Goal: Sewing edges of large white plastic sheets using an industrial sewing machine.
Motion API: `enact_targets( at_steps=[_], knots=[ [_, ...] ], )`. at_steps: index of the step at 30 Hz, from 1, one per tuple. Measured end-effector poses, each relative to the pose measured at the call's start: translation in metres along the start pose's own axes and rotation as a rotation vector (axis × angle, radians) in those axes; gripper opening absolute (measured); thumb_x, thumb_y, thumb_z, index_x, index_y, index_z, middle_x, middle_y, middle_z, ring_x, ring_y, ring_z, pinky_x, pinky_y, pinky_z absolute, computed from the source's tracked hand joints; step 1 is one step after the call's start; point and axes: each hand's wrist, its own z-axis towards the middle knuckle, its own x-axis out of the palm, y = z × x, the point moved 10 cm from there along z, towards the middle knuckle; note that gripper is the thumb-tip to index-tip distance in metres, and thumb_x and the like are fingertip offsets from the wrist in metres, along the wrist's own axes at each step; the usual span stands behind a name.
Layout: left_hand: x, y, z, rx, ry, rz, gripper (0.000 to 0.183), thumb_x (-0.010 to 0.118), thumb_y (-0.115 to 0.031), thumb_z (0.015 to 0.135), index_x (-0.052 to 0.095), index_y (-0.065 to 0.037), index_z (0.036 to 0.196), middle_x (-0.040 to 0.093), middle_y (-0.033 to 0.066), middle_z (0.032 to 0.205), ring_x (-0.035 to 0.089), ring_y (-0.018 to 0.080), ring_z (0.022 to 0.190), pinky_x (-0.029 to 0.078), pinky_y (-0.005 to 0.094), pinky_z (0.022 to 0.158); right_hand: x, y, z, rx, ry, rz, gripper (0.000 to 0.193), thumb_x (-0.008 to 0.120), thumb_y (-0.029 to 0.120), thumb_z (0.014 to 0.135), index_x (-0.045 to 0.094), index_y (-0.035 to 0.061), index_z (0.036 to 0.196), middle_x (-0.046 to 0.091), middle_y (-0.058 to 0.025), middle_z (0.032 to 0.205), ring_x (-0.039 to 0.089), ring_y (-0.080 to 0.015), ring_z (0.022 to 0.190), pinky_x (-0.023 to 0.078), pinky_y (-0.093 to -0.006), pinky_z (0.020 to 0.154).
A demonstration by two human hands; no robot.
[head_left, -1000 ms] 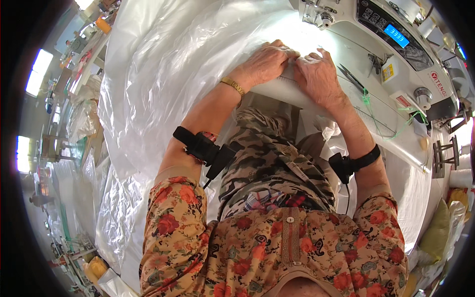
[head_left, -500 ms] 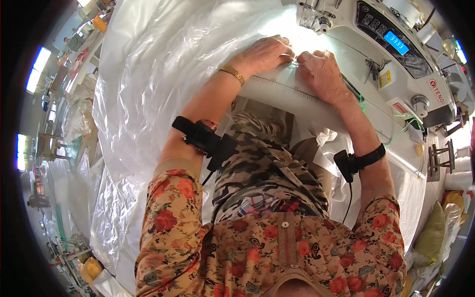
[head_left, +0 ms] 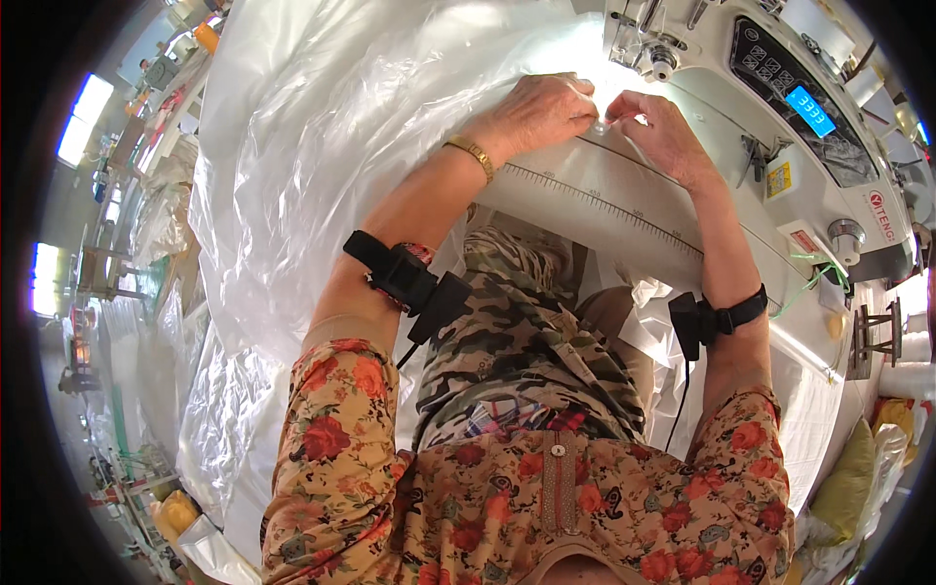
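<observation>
A large sheet of clear plastic [head_left: 322,146] lies in folds from the left side up to the sewing machine [head_left: 702,58]. My left hand [head_left: 546,112] is closed at the sheet's right part, its fingers curled down over the film just in front of the needle area. Close beside it, my right hand [head_left: 663,141] makes a pinch with thumb and forefinger. Glare from the machine's lamp washes out the spot between the fingertips, so what the right hand pinches cannot be made out. The two hands are slightly apart above the machine's bed.
A ruler scale [head_left: 595,195] runs along the front edge of the machine bed. The control panel [head_left: 799,102] glows at the upper right. Green thread [head_left: 814,278] hangs by the machine's right end. A green-yellow cushion-like bundle [head_left: 843,487] sits at the lower right.
My right hand has drawn a little away from the left, its fingers lifting into a clearer pinch. My left hand stays closed. The whole view has shifted slightly.
</observation>
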Motion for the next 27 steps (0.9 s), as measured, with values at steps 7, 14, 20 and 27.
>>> enact_targets(
  at_steps=[7,14,20,27],
  knots=[
    [0.007,0.021,0.004,-0.149,0.023,-0.272,0.020,0.061,-0.018,0.081,0.069,-0.003,0.090,0.060,0.0097,0.090,0.059,0.0275,0.083,0.047,0.0356,0.074,0.008,0.000,-0.004,-0.045,-0.068,-0.197,0.019,0.054,0.015,0.082,0.062,0.0044,0.095,0.066,-0.0145,0.092,0.063,-0.0307,0.082,0.048,-0.0407,0.077],
    [0.002,0.017,-0.002,-0.155,-0.054,-0.363,0.025,0.062,-0.022,0.084,0.065,-0.001,0.096,0.061,0.0129,0.096,0.058,0.0287,0.086,0.047,0.0358,0.077,0.001,-0.004,-0.002,-0.044,-0.274,-0.172,0.017,0.060,0.019,0.088,0.060,0.0028,0.089,0.065,-0.0159,0.080,0.063,-0.0333,0.078,0.049,-0.0423,0.072],
    [0.000,0.018,0.002,-0.086,-0.102,-0.265,0.029,0.063,-0.025,0.087,0.064,0.002,0.097,0.064,0.0157,0.090,0.061,0.0275,0.077,0.050,0.0356,0.069,0.003,-0.015,0.001,0.014,-0.246,-0.098,0.021,0.061,0.023,0.089,0.060,0.0020,0.085,0.063,-0.0157,0.073,0.061,-0.0338,0.070,0.048,-0.0415,0.068],
    [0.013,0.034,0.006,-0.307,0.049,-0.381,0.034,0.064,-0.030,0.088,0.065,0.003,0.096,0.065,0.0161,0.093,0.062,0.0237,0.078,0.050,0.0340,0.069,0.003,-0.012,0.001,0.006,-0.243,-0.082,0.025,0.062,0.026,0.089,0.061,0.0017,0.082,0.062,-0.0135,0.067,0.061,-0.0288,0.065,0.048,-0.0385,0.067]
  ],
)
